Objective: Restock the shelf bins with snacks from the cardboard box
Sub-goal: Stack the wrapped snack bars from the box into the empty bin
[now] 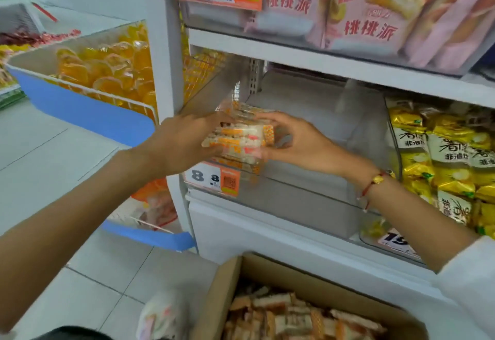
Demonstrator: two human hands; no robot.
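Observation:
Both hands hold one stack of small orange-and-white wrapped snack packs [239,137] over the front left corner of a clear shelf bin [308,189]. My left hand [184,141] grips the stack's left side and my right hand [297,143] its right side. The bin's grey floor shows behind and to the right of the stack, with an orange price tag [213,177] on its front. The open cardboard box [267,267] stands on the floor below, holding several more of the same packs [292,315].
To the right, a bin of yellow snack bags [442,160]. Pink pie packages [359,5] fill the shelf above. On the left, wire baskets with blue fronts hold orange jelly cups [107,69]. A white shelf post [163,45] stands between. White floor tiles lie at lower left.

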